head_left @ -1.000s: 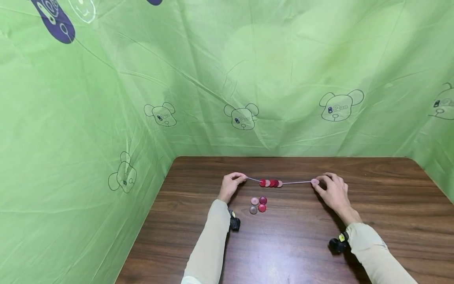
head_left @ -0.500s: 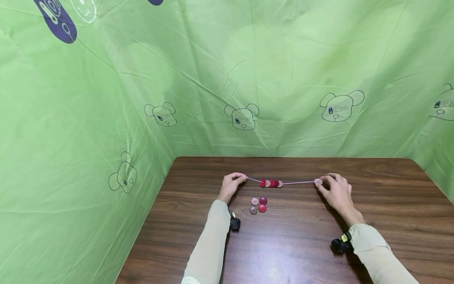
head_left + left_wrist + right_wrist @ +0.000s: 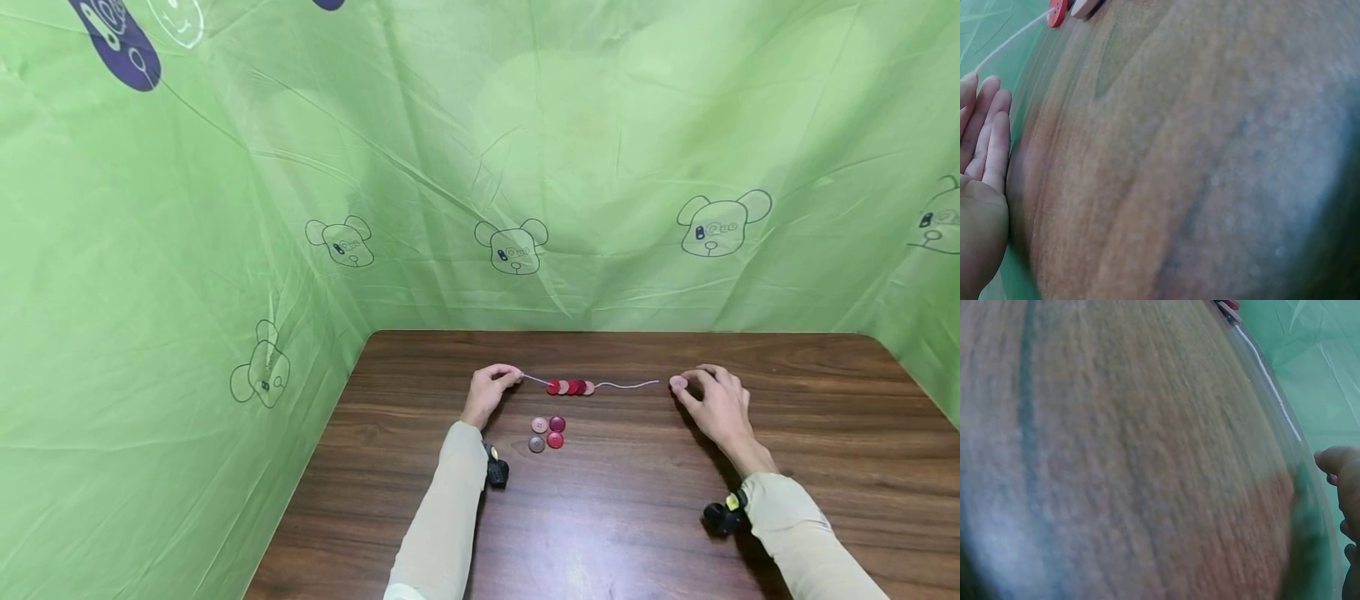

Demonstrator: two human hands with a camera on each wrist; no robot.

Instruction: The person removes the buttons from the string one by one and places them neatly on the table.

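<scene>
A pink button (image 3: 678,382) is pinched by its edge between the thumb and fingertips of the right hand (image 3: 716,408). It seems to be held that way so most of its face is not covered. By the left hand (image 3: 487,397), the string (image 3: 628,386) is pinched between thumb and finger, with no gap to be seen there, perhaps so it cannot slip away. The other left fingers are held out, off the string.

From that pinch, the string is pulled straight to a row of buttons (image 3: 573,387), red and pink, which seem to be threaded on it and overlap. Past the row, the string is left loose and wavy. Its tip is near the pink button but is not touched by it.

Nearer the person, four loose buttons (image 3: 555,440) are set close together on the brown table (image 3: 600,517), maybe so they can be reached easily.
</scene>
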